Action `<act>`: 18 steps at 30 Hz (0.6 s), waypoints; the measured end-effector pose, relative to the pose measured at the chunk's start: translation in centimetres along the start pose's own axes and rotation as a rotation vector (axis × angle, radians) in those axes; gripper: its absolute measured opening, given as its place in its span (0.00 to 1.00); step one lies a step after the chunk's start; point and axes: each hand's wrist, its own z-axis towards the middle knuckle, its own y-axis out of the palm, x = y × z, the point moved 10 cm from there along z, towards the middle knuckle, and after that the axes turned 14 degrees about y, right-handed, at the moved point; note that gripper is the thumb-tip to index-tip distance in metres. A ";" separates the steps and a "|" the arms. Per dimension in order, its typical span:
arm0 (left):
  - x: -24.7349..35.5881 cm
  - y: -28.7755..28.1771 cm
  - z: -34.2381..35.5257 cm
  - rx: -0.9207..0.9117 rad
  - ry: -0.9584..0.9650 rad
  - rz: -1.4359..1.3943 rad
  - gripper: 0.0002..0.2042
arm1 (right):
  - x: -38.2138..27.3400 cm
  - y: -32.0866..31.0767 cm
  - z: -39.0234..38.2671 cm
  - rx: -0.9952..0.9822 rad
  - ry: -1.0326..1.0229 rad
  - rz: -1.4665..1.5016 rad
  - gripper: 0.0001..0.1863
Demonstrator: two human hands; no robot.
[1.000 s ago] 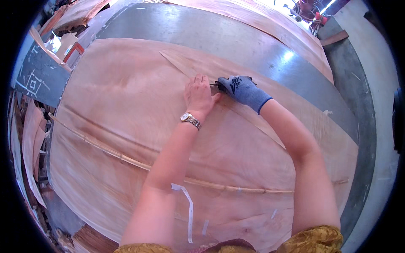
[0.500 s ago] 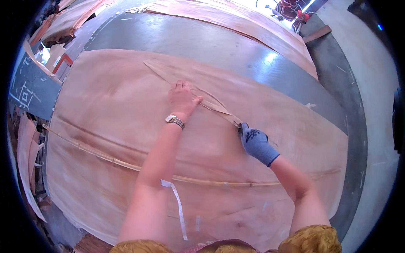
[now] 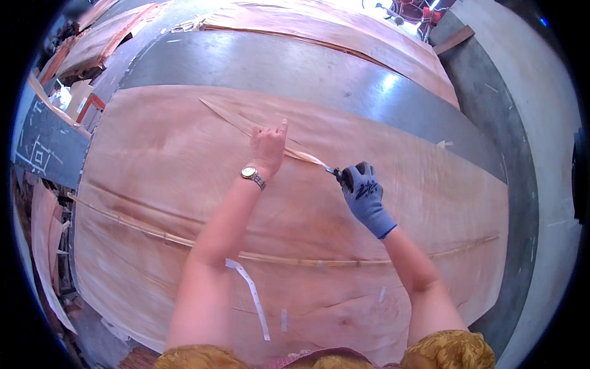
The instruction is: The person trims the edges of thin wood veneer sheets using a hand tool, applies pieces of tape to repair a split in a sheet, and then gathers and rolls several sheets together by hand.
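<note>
A wide sheet of pinkish-brown wood veneer (image 3: 172, 147) covers most of the table before me. Across its upper part a narrow, pale veneer strip (image 3: 304, 155) slants down to the right, lifted and twisted near its lower end. My bare left hand (image 3: 268, 147), with a watch at the wrist, is closed over this strip, most fingers curled and one pointing away; its thumb is hidden. In its grey-blue glove, my right hand (image 3: 362, 187) grips a small knife (image 3: 334, 171) with a short metal blade. The blade's tip meets the strip's lower end.
A long thin wooden strip (image 3: 295, 261) lies across the sheet nearer me. White perforated tape (image 3: 253, 295) is by my left forearm. Beyond lies a grey tabletop (image 3: 246, 58), then stacked veneer (image 3: 332, 37). Torn veneer pieces (image 3: 46, 227) hang at the left; a pale wall stands right.
My right hand has moved up and left with the knife. The left hand's fingers have curled from lying flat, leaving one extended. The strip's lower end now looks lifted and twisted.
</note>
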 end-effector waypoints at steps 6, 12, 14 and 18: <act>2.5 -2.9 0.8 -0.160 0.083 -0.080 0.41 | 2.7 3.9 2.0 -0.464 0.228 0.431 0.12; 2.6 -3.6 -0.2 0.095 -0.036 0.168 0.53 | 3.0 6.4 5.7 -0.530 0.282 0.481 0.15; 3.4 -5.3 -0.1 0.153 -0.002 0.206 0.54 | 4.4 7.4 7.1 -0.551 0.438 0.594 0.16; 6.0 -3.1 1.4 0.126 0.071 0.223 0.53 | 15.1 3.5 12.9 0.081 0.553 0.445 0.18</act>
